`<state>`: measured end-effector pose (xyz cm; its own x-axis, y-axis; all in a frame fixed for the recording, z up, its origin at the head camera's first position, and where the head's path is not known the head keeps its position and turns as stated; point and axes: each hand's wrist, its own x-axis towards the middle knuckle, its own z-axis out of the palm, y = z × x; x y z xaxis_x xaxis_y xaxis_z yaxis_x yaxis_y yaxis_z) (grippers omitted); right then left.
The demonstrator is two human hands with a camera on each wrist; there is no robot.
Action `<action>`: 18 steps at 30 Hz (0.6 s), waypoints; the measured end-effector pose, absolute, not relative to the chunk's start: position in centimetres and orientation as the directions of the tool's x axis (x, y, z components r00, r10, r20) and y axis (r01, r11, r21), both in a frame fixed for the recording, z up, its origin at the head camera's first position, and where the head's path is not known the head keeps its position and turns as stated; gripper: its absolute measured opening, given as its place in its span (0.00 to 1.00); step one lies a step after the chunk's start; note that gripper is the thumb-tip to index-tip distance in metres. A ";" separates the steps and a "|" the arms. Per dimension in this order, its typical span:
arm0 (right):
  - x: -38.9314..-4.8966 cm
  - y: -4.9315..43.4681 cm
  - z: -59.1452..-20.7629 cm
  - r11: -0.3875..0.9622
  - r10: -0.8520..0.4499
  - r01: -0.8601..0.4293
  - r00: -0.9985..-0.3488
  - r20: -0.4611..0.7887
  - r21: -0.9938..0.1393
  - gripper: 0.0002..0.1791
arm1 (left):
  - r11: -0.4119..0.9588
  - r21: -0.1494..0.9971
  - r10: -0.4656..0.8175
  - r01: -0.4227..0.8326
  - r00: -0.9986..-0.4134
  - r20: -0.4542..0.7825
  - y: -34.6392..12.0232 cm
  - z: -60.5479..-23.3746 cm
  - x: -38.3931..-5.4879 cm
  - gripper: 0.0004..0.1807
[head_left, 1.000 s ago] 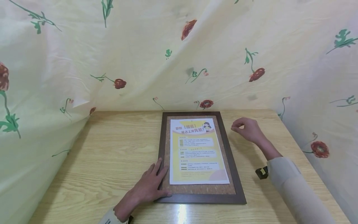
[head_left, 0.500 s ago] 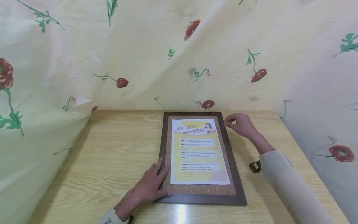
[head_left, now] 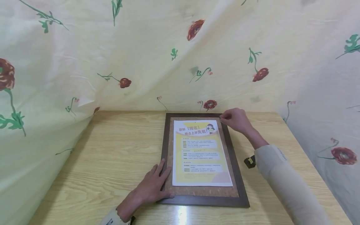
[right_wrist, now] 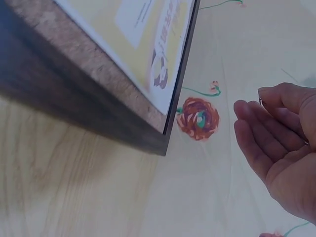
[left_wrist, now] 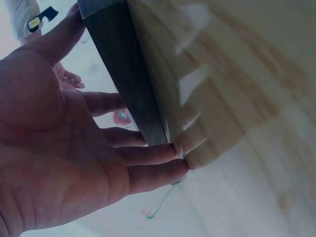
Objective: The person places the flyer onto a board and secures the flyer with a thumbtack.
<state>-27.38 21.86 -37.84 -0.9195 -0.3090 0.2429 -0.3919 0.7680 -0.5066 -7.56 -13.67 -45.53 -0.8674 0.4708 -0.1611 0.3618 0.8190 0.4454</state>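
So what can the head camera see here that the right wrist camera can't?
Only the head view shows the whole framed cork board lying flat on the wooden table, the full yellow poster, the left hand resting flat on the board's lower left corner, and the flowered cloth hung all round. Only the right wrist view shows the right hand from the palm side, fingers curled toward the thumb, apart from the frame. Both show the frame's top right corner, the poster's cartoon figure and a red flower.
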 end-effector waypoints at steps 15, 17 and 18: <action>-28.8 19.2 -36.5 0.750 -0.295 -0.355 -0.935 0.198 -0.558 0.04 | 0.819 0.442 0.474 0.365 -0.866 -0.163 -13.7 -45.0 -7.8 0.52; -29.1 18.8 -36.3 0.746 -0.298 -0.364 -0.931 0.209 -0.558 0.04 | 0.820 0.444 0.472 0.360 -0.865 -0.170 -13.6 -44.8 -7.7 0.52; -29.2 18.6 -36.2 0.745 -0.300 -0.369 -0.930 0.215 -0.557 0.04 | 0.820 0.445 0.472 0.359 -0.864 -0.173 -13.6 -44.7 -7.7 0.52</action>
